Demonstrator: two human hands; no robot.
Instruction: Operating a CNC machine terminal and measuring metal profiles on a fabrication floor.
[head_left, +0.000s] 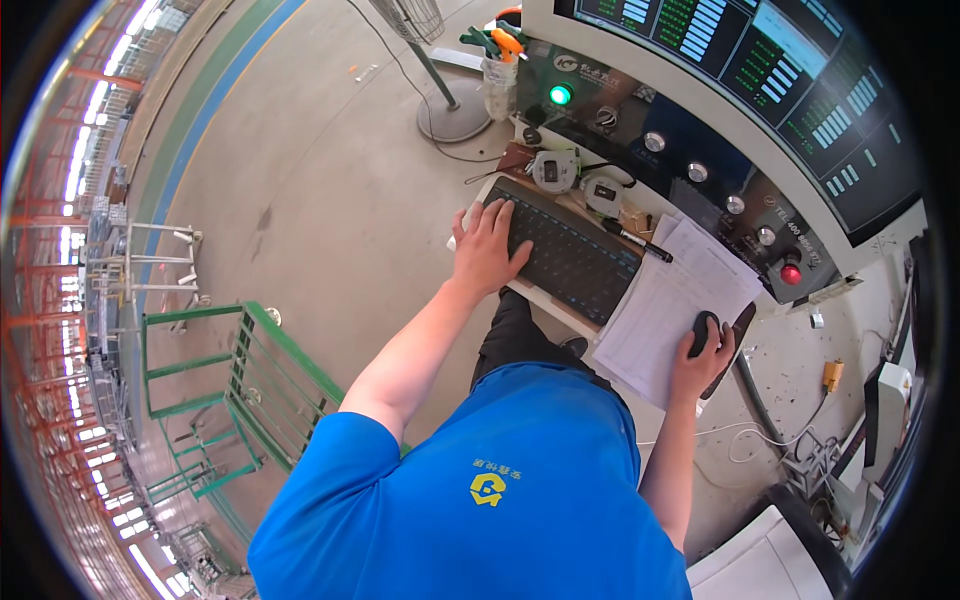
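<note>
My left hand (pixel 488 246) rests on the left end of a black keyboard (pixel 575 250), its fingers stretched over the keys and the thumb apart. On the right, my right hand (pixel 703 362) is wrapped round a black computer mouse (pixel 705 333). Under the mouse lies a stack of printed paper sheets (pixel 670 300), overlapping the keyboard's right end. A black marker pen (pixel 638 240) lies at the top edge of the sheets. Two tape measures, one (pixel 555 170) further left and another (pixel 603 195) beside it, sit behind the keyboard.
A control panel with knobs, a lit green button (pixel 560 94) and a red button (pixel 791 273) stands behind, below a monitor (pixel 740 70). A cup of tools (pixel 500 80) is at its left. A green metal frame cart (pixel 240 360), a fan base (pixel 453 115) and loose cables (pixel 760 435) surround me.
</note>
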